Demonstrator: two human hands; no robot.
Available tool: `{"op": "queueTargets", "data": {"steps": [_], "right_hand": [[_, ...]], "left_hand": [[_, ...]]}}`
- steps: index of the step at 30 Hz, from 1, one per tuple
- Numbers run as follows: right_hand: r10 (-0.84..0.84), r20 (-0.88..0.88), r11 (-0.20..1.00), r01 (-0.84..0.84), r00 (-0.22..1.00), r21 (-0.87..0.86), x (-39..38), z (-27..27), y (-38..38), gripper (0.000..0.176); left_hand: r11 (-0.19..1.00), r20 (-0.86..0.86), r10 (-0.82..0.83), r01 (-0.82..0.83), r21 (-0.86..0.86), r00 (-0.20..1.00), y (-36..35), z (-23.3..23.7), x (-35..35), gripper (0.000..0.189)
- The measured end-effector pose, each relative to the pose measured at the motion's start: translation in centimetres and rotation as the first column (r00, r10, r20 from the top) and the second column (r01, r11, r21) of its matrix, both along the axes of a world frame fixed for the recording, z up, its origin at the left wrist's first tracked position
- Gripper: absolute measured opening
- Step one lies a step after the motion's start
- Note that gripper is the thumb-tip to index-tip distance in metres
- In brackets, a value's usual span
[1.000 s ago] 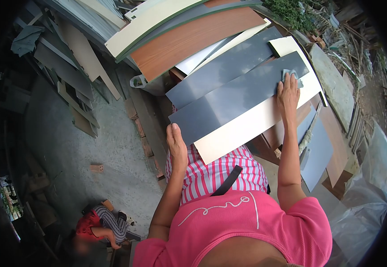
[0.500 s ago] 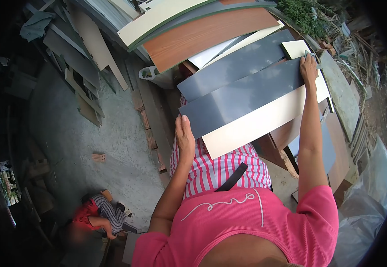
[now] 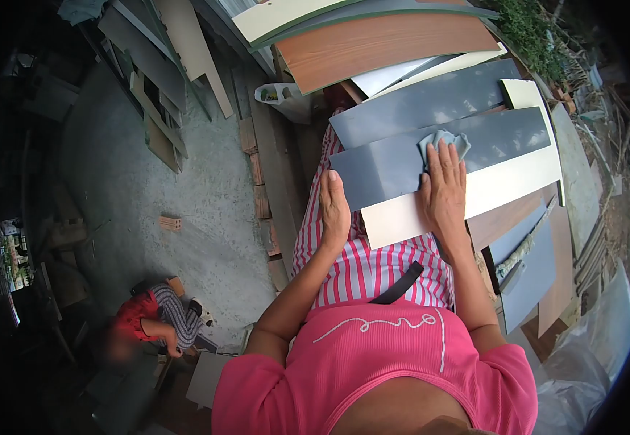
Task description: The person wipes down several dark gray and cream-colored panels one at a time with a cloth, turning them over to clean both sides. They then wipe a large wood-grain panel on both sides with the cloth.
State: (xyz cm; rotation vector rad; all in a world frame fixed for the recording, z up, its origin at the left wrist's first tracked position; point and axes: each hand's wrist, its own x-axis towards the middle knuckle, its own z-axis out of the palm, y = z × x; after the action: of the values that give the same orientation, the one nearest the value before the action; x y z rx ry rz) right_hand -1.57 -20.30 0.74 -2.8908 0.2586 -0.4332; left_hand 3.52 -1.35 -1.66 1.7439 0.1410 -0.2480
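Note:
My right hand [image 3: 445, 192] presses a light blue-grey cloth [image 3: 454, 142] flat onto a glossy dark grey panel [image 3: 384, 168], near its middle. The fingers lie outstretched over the cloth. At the panel's left end, my left hand [image 3: 335, 206] holds its short edge, thumb up; its other fingers are partly hidden. A cream panel [image 3: 503, 177] lies under the grey one and sticks out along its near side. Another dark grey panel [image 3: 409, 98] rests just beyond. The near end of the stack sits over my striped trousers [image 3: 358, 272].
A wood-grain panel [image 3: 387, 47] and other boards are piled at the back. A white bag [image 3: 289, 101] stands left of the stack. Boards lean at the upper left, and a brick [image 3: 170, 222] lies on the concrete floor. A person in red [image 3: 141, 319] crouches at lower left.
My right hand has slid the cloth from the panel's far right end back to its middle. My left hand stays at the left end. The whole view has shifted slightly.

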Motion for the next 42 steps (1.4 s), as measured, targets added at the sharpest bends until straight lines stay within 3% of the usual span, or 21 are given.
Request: {"op": "queueTargets", "data": {"steps": [3, 6, 8, 11, 15, 21, 25, 28, 31, 32, 37, 42], "right_hand": [[0.29, 0.022, 0.948, -0.29, 0.957, 0.132, 0.6, 0.9, 5.6, 0.052], [0.42, 0.139, 0.887, -0.438, 0.897, 0.146, 3.3, 0.1, 7.5, 0.047], [0.432, 0.147, 0.88, -0.452, 0.89, 0.149, 5.3, 0.4, 7.8, 0.046], [0.438, 0.152, 0.878, -0.458, 0.886, 0.141, 6.0, 0.7, 8.0, 0.044], [0.446, 0.128, 0.872, -0.462, 0.886, 0.162, 2.7, 0.9, 7.8, 0.044], [0.496, 0.064, 0.828, -0.494, 0.866, 0.266, -1.3, 1.0, 6.6, 0.044], [0.48, 0.123, 0.822, -0.494, 0.868, 0.283, -0.1, 0.8, 6.6, 0.042], [0.44, 0.166, 0.836, -0.47, 0.883, 0.283, 1.4, 0.6, 7.1, 0.04], [0.394, 0.216, 0.849, -0.444, 0.893, 0.285, 3.0, 0.5, 7.5, 0.038], [0.377, 0.24, 0.83, -0.442, 0.894, 0.342, 3.4, 0.7, 7.6, 0.037], [0.326, 0.321, 0.738, -0.452, 0.889, 0.502, 4.7, 1.1, 7.1, 0.034], [0.362, 0.309, 0.698, -0.476, 0.879, 0.536, 2.4, 1.4, 6.4, 0.035]], "left_hand": [[0.997, 0.045, 0.037, -0.034, -0.072, 0.998, -0.2, -0.7, -0.1, 0.052], [0.992, 0.109, 0.078, -0.066, -0.111, 0.991, -0.5, -0.4, -0.2, 0.049], [0.992, 0.142, 0.089, -0.076, -0.099, 0.986, -0.4, 0.2, -0.3, 0.052], [0.996, -0.037, 0.015, -0.019, -0.085, 0.999, 0.0, 1.2, -0.2, 0.067], [0.956, 0.014, 0.135, -0.126, -0.263, 0.991, -0.1, -1.6, 0.2, 0.059], [0.952, -0.052, -0.003, -0.013, -0.307, 0.999, 0.5, -0.7, 0.4, 0.061], [0.948, 0.03, 0.062, -0.05, -0.313, 0.998, 0.0, -1.2, 0.1, 0.058], [0.925, -0.031, 0.004, -0.016, -0.38, 1.0, 0.8, -1.6, -0.2, 0.051], [0.962, -0.013, -0.021, 0.017, -0.271, 1.0, 1.0, -0.9, -1.0, 0.045], [0.971, 0.111, -0.01, 0.036, -0.236, 0.994, 0.7, -1.4, -1.2, 0.038], [0.98, 0.073, -0.051, 0.065, -0.19, 0.996, 0.8, -1.1, -1.1, 0.039], [0.989, 0.113, -0.048, 0.062, -0.131, 0.992, 0.9, -2.0, -1.1, 0.039]]}}
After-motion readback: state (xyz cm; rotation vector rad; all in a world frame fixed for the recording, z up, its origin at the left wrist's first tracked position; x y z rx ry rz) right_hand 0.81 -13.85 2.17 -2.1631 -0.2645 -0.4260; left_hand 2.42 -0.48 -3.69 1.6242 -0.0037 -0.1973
